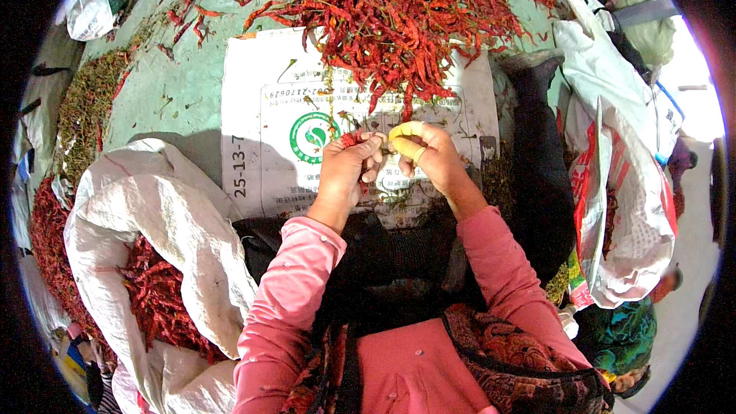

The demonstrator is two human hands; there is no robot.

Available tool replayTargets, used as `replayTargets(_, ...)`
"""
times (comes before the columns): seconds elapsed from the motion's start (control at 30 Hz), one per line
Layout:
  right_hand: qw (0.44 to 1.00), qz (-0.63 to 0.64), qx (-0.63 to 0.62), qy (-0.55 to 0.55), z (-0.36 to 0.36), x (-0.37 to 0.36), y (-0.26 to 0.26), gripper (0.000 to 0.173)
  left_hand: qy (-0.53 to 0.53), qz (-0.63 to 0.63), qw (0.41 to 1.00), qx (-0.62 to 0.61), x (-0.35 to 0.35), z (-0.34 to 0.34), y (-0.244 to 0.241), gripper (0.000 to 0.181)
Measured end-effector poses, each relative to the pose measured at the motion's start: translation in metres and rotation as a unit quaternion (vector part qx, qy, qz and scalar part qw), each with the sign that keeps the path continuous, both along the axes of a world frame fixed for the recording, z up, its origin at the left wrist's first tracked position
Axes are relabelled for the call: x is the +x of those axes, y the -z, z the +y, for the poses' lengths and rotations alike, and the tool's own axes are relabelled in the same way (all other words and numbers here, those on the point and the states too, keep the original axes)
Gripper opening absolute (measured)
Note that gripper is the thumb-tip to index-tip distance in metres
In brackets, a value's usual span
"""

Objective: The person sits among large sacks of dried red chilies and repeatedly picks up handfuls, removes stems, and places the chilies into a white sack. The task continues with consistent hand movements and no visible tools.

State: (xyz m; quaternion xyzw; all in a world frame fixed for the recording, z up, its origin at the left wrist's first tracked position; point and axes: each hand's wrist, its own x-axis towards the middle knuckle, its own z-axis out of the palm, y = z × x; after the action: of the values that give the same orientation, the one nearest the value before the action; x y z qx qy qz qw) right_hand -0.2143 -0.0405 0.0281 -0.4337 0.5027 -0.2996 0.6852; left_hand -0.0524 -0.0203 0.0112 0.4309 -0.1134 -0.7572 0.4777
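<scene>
My left hand (347,164) is closed around dried red chili peppers (349,139), whose red skins show above the fingers and below the palm. Close beside it, almost touching, is my right hand (431,149), with yellow finger covers (405,146) on the thumb and forefinger. Those two fingers are bent toward each other near the left fingertips; whether a stem is between them is too small to tell. Both hands are over a flattened white woven sack (244,98) with printing and a green round emblem. Loose stems and bits lie on this sack.
A large heap of dried red chilies (397,17) spreads over the sack's far edge. At left stands a rolled-open white woven sack (201,253) with chilies inside. White and red sacks (632,241) stand at right. Heaped stems (92,103) line the left side. Another person (621,333) is at lower right.
</scene>
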Motion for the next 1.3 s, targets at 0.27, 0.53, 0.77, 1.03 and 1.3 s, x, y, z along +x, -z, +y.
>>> replayTargets(0.27,1.000,0.017,-0.005,-0.019,0.006,0.007,-0.003,0.011,-0.034,0.013,0.999,-0.025,0.001,0.000,0.002,0.012)
replayTargets(0.53,0.795,0.445,-0.299,-0.284,0.007,-0.025,0.020,0.027,-0.329,-0.114,0.935,-0.060,0.073,-0.011,-0.032,0.010)
replayTargets(0.77,0.725,0.371,-0.490,-0.311,-0.014,0.111,0.047,0.036,-0.344,-0.151,0.926,-0.034,0.088,-0.017,-0.031,0.008)
replayTargets(1.03,0.716,0.504,-0.362,-0.320,0.005,0.009,0.041,0.029,-0.300,-0.077,0.950,-0.044,0.084,-0.013,-0.027,0.007)
replayTargets(1.3,0.731,0.603,-0.275,-0.164,-0.001,-0.059,0.019,0.025,-0.250,0.020,0.967,-0.039,0.077,-0.012,-0.025,0.005)
